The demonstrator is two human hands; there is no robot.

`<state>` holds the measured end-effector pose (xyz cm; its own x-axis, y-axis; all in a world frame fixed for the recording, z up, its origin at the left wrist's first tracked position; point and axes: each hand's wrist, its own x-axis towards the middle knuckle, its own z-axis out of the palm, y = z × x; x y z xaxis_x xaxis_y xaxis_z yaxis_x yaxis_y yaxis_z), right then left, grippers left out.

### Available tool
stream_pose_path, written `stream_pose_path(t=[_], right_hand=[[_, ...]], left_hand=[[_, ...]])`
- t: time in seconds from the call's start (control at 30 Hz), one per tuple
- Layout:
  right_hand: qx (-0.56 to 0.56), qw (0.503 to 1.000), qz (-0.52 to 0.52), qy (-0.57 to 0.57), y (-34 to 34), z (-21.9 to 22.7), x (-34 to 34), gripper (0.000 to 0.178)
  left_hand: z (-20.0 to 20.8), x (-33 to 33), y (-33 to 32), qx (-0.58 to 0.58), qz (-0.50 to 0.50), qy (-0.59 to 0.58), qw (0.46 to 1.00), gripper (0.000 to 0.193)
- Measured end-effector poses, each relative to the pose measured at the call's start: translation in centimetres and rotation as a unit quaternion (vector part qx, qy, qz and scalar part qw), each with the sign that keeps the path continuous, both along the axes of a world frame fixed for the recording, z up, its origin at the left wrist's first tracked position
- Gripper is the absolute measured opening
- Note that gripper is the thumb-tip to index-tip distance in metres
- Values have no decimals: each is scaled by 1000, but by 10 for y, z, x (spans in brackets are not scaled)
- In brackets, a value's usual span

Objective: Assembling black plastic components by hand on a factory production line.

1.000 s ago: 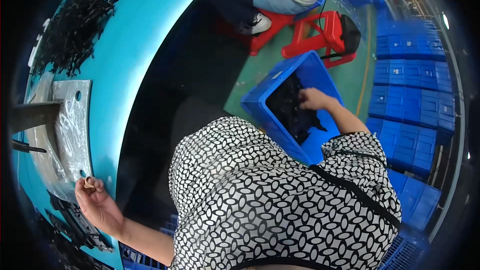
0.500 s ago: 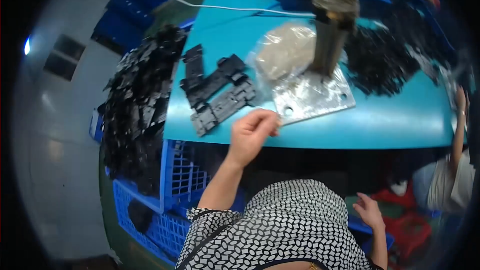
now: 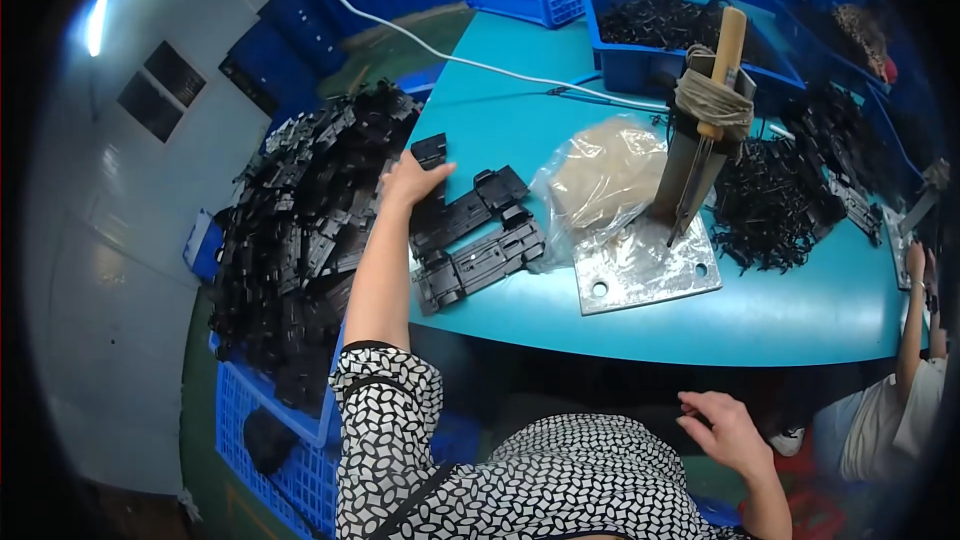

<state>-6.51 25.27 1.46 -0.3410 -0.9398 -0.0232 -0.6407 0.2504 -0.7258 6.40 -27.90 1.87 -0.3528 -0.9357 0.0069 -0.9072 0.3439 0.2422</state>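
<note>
My left hand (image 3: 408, 182) reaches over the table's left edge onto a black plastic part (image 3: 430, 150). Its thumb lies spread apart across that part, while the other fingertips are partly hidden. Two more black moulded parts, a far one (image 3: 475, 208) and a near one (image 3: 482, 258), lie side by side just right of the hand. Over my lap, off the table's front edge, hovers my right hand (image 3: 730, 430), with nothing in it, its fingers loosely bent and thumb apart. A metal stand (image 3: 695, 160) with a cloth-wrapped top and wooden handle rises from a steel base plate (image 3: 645, 285).
A large heap of black parts (image 3: 310, 220) rises at the left above blue crates (image 3: 270, 450). Beside the stand lies a clear plastic bag (image 3: 605, 180). Small black pieces (image 3: 770, 200) are piled to its right. A white cable (image 3: 400, 30) crosses behind. Another person's hand (image 3: 917, 262) is far right.
My left hand has moved from the table's front edge leftward and away, to the black part. The view has shifted, and more of the far table shows. My right hand stays over my lap.
</note>
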Motion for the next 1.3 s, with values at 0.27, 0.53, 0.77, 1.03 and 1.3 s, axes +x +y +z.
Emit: stream_pose_path(t=[0.27,0.53,0.77,1.03,1.3], right_hand=[[-1,999,-46,-4,18,-1,10,24],[-110,988,-32,-106,-34,-5,15,23],[-130,801,-76,-579,-80,1,7,37],[-220,729,-212,-613,-42,-13,19,29],[-240,688,-223,-647,-37,-18,36,35]], left_hand=[[17,-8,49,-233,-202,166,937,89],[50,27,183,-105,-405,257,871,93],[38,32,266,-40,-675,113,728,59],[41,47,307,100,-624,336,698,21],[-12,27,317,484,-241,472,696,29]])
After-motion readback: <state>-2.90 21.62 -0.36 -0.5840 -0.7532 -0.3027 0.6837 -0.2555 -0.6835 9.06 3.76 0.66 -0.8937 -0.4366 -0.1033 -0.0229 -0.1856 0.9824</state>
